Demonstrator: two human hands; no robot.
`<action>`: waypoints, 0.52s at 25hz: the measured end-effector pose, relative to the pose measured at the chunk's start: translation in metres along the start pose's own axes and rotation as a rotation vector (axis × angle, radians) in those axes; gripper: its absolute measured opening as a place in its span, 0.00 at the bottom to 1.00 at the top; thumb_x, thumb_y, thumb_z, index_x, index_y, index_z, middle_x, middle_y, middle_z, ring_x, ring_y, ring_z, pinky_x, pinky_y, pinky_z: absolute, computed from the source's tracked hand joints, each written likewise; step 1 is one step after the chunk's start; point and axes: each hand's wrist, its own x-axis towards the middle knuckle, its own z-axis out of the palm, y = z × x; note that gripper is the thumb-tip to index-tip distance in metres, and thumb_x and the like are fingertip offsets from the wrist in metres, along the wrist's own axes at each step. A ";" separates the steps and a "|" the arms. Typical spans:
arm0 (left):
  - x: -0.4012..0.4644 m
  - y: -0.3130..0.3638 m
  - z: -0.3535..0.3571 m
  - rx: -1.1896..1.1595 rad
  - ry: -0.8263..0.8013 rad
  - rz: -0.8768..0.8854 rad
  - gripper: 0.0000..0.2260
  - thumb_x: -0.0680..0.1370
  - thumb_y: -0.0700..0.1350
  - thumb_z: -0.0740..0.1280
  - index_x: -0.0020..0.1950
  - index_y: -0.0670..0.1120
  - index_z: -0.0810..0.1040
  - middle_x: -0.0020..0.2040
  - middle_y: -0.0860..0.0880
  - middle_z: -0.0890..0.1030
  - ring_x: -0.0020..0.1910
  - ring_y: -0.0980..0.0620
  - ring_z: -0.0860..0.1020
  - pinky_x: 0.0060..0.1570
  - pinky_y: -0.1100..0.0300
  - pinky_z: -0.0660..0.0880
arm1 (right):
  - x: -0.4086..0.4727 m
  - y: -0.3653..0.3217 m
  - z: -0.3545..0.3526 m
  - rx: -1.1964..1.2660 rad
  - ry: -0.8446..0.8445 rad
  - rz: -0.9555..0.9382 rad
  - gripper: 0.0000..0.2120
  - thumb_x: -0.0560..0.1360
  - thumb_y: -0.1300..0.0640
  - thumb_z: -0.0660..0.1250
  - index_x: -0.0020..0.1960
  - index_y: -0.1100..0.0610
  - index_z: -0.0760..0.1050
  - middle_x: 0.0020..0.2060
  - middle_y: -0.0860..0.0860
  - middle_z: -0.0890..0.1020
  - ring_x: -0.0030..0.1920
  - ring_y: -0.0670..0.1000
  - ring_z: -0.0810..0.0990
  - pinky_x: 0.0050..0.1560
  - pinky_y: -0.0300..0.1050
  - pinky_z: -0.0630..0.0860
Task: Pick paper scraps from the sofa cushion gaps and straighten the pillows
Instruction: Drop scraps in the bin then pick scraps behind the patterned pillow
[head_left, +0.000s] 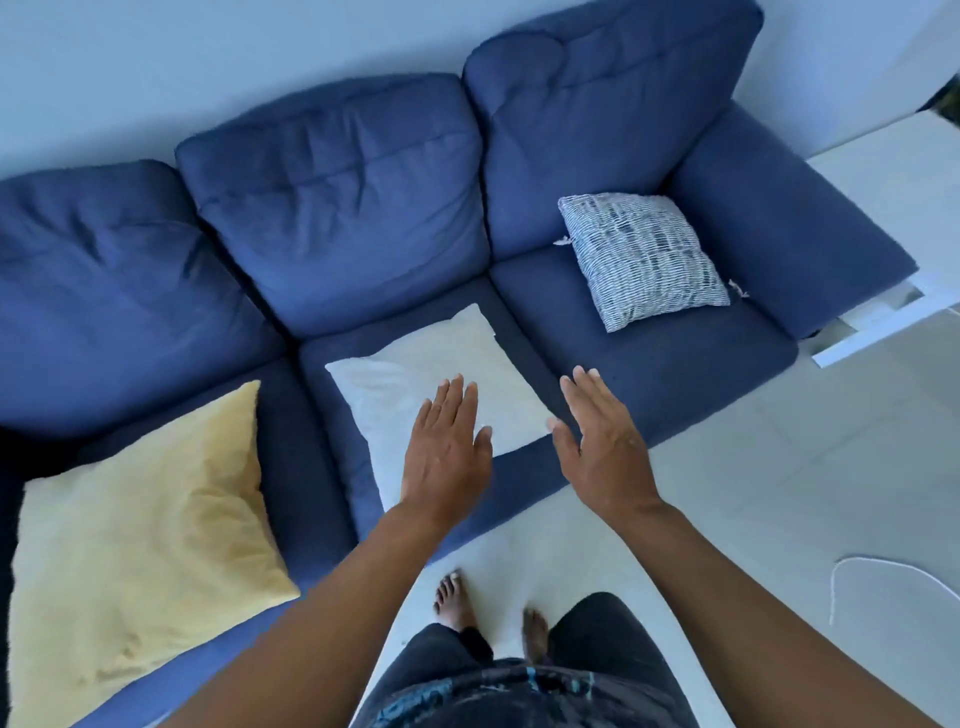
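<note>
Bare and flat, the left hand reaches with straight fingers over the white pillow on the middle seat of the blue sofa; contact is unclear. Just right of it the right hand is open too, holding nothing, above the pillow's corner. A striped pillow leans against the right backrest, a yellow pillow lies left.

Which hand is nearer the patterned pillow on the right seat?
The right hand. It hovers open over the front edge of the sofa, below and left of the patterned pillow. The left hand is farther left, over the white pillow.
</note>
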 end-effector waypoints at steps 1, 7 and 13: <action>0.013 0.009 0.004 0.014 -0.014 0.028 0.25 0.84 0.46 0.58 0.80 0.43 0.59 0.81 0.45 0.57 0.81 0.47 0.53 0.79 0.51 0.50 | 0.006 0.009 -0.005 0.004 0.026 0.028 0.24 0.81 0.56 0.65 0.75 0.60 0.68 0.77 0.56 0.67 0.79 0.55 0.61 0.75 0.58 0.65; 0.098 0.083 0.036 0.036 -0.045 0.136 0.25 0.82 0.45 0.61 0.78 0.41 0.63 0.79 0.43 0.61 0.79 0.45 0.57 0.77 0.48 0.57 | 0.049 0.085 -0.051 0.039 0.089 0.109 0.24 0.82 0.55 0.65 0.76 0.60 0.67 0.77 0.55 0.66 0.79 0.55 0.60 0.75 0.59 0.64; 0.165 0.193 0.092 0.038 -0.078 0.144 0.25 0.83 0.47 0.61 0.79 0.42 0.61 0.80 0.44 0.59 0.80 0.47 0.55 0.78 0.48 0.55 | 0.099 0.186 -0.127 0.027 0.112 0.126 0.25 0.81 0.54 0.66 0.75 0.61 0.68 0.76 0.57 0.67 0.79 0.56 0.61 0.73 0.59 0.67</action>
